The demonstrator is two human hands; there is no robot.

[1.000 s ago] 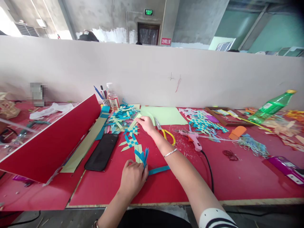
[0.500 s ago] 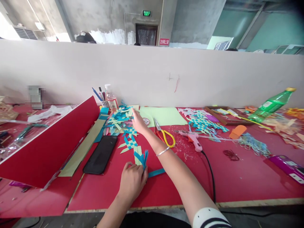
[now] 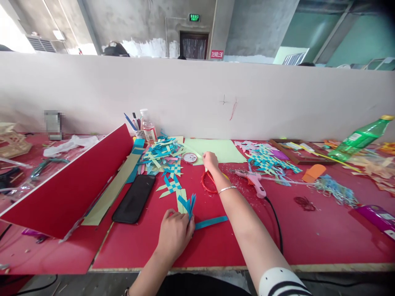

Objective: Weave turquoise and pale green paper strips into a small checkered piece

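My left hand [image 3: 175,232] is closed around a bunch of folded blue paper strips [image 3: 190,204], near the table's front edge. One blue strip [image 3: 211,222] sticks out to its right, and a pale green strip [image 3: 182,199] shows beyond the fingers. Farther off, my right hand [image 3: 210,161] is closed at the front edge of a pale green sheet [image 3: 224,150]. A pale green paper strip runs from its fingers toward the upper left. Under that hand lie scissors [image 3: 209,183] with red and yellow handles, their blades hidden. Woven blue-and-green pieces [image 3: 170,185] lie left of it.
A pile of cut strips [image 3: 162,152], a round tape roll [image 3: 189,158] and a black phone [image 3: 134,199] lie leftward. A red board [image 3: 77,185] stands at left. A pink glue gun [image 3: 253,181] with a cord and a green bottle [image 3: 361,137] are rightward.
My right hand has moved right, from the strip pile to over the scissors, and its fingers have closed with a pale strip trailing. My left hand still grips the blue strips.
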